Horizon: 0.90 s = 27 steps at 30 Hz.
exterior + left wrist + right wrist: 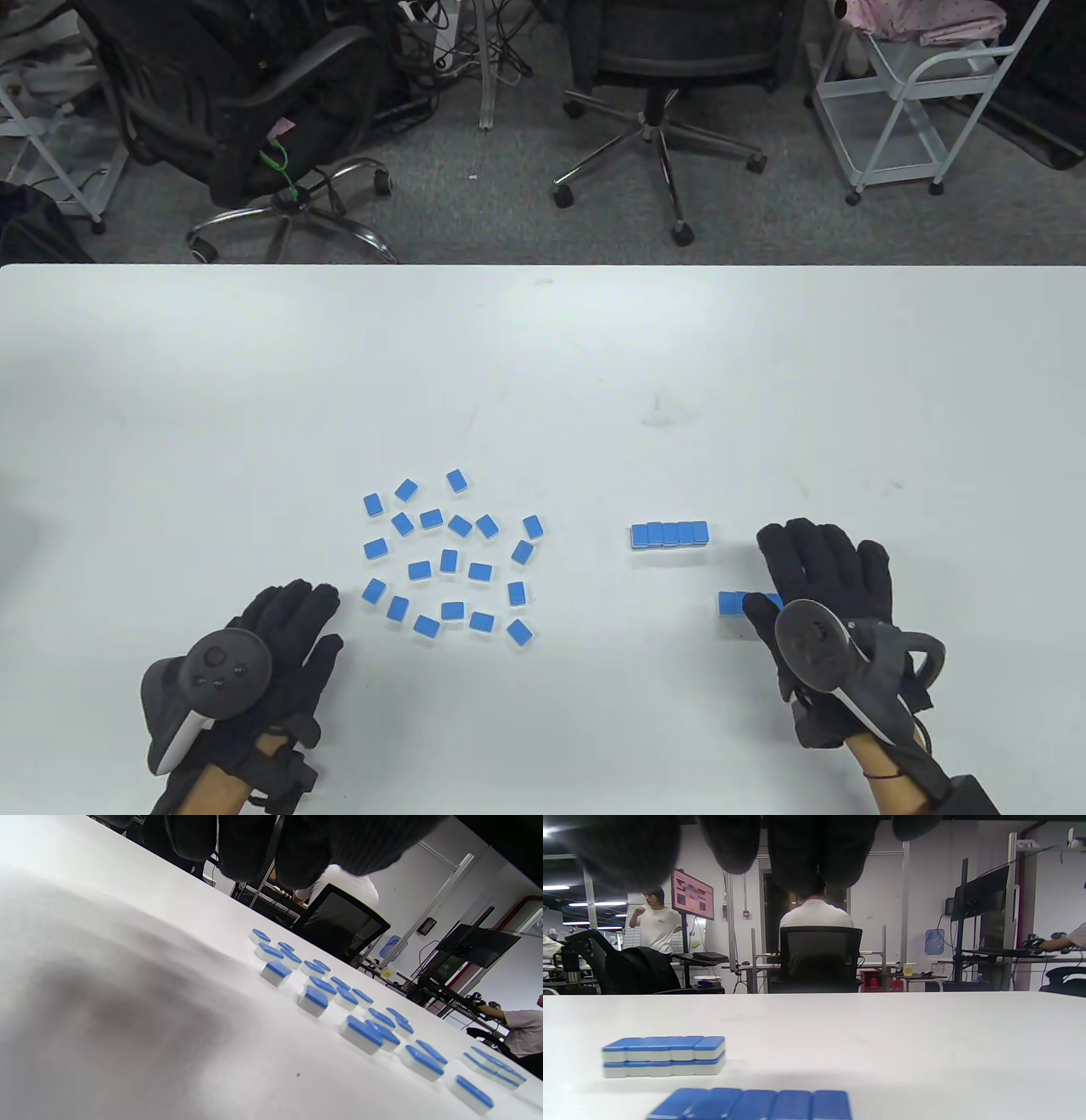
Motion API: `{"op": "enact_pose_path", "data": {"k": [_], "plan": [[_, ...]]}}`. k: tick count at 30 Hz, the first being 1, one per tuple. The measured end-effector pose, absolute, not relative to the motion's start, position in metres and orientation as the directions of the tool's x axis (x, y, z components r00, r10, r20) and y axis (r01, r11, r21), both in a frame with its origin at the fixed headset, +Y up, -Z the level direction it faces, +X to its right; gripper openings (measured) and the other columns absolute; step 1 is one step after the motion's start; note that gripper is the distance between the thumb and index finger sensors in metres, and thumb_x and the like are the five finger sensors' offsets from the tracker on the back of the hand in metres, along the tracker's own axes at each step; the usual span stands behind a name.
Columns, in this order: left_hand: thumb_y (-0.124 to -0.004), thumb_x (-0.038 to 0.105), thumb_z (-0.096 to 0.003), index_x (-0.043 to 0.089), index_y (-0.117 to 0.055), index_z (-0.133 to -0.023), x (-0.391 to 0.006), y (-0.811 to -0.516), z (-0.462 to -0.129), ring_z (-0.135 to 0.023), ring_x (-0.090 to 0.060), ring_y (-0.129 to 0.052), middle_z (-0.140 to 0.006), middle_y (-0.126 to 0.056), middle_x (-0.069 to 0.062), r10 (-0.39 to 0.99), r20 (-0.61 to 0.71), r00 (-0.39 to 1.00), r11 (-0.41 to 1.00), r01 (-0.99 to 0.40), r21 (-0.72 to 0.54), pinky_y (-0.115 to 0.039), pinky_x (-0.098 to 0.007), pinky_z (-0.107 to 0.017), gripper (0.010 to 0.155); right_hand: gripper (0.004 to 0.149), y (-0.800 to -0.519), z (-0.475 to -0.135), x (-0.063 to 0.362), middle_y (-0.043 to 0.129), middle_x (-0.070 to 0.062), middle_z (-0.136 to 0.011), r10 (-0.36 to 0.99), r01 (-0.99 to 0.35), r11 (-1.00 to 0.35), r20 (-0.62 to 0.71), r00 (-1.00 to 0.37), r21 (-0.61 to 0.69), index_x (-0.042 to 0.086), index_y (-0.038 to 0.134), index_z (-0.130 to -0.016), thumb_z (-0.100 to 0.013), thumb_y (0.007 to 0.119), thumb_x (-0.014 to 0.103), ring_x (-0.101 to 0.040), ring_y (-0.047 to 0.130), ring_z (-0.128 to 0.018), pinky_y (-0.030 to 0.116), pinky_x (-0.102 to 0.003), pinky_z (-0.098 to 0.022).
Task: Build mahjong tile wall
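Two-tier wall segment (669,534) stands right of centre on the desk (543,356); a single row of tiles (734,603) lies just nearer me, partly under my right hand (827,594), whose grip I cannot tell. Left hand (271,645) rests released beside the loose face-down tiles (450,556). I judge: square the row before lifting; open desk beyond.
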<state>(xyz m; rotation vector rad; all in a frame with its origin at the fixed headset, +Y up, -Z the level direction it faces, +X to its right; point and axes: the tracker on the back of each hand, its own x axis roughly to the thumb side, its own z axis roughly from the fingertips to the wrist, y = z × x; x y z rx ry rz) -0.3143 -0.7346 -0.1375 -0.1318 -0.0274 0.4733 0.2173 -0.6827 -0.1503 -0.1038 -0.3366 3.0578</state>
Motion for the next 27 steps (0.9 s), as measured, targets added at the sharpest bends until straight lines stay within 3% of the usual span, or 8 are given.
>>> {"op": "enact_pose_path", "data": {"k": [9,14,18,27], "plan": [[-0.07,0.048,-0.0523,0.044,-0.051,-0.11,-0.297,-0.753,-0.141,-0.11,-0.032,-0.056,-0.119,-0.052,0.003,0.336,-0.021,0.942,0.921,-0.333,-0.203,-0.048,-0.067,-0.076,0.061,0.073,-0.689,-0.149,0.213,0.054,-0.003,-0.114,-0.014,0.021,-0.974,-0.034,-0.999,-0.225,0.035,0.05,-0.1,-0.034,0.072,0.057,-0.033,0.051,-0.106,0.032,-0.062,-0.078],[-0.073,0.046,-0.0522,0.047,-0.05,-0.11,-0.295,-0.753,-0.156,-0.108,-0.033,-0.061,-0.119,-0.053,0.005,0.335,-0.052,0.941,0.914,-0.338,-0.222,-0.055,-0.068,-0.073,0.062,0.076,-0.693,-0.155,0.209,0.045,-0.005,-0.116,-0.018,0.025,-0.975,-0.034,-0.999,-0.22,0.034,0.045,-0.101,-0.034,0.07,0.059,-0.034,0.042,-0.107,0.027,-0.064,-0.077],[-0.076,0.046,-0.0513,0.05,-0.049,-0.109,-0.281,-0.749,-0.181,-0.104,-0.028,-0.068,-0.114,-0.061,0.008,0.153,-0.003,0.988,0.953,-0.148,-0.265,-0.061,-0.067,-0.071,0.063,0.075,-0.695,-0.158,0.209,0.046,-0.005,-0.115,-0.007,0.013,-0.981,-0.029,-1.0,-0.194,0.034,0.046,-0.101,-0.034,0.07,0.059,-0.035,0.044,-0.107,0.027,-0.064,-0.077],[-0.081,0.044,-0.0495,0.049,-0.06,-0.105,-0.261,-0.749,-0.215,-0.087,-0.025,-0.081,-0.098,-0.077,0.011,-0.04,0.114,0.993,0.956,0.071,-0.284,-0.071,-0.057,-0.068,0.059,0.074,-0.694,-0.156,0.207,0.051,-0.005,-0.114,0.0,0.004,-0.982,-0.017,-1.0,-0.191,0.033,0.049,-0.1,-0.034,0.071,0.058,-0.034,0.049,-0.106,0.03,-0.064,-0.077]]}}
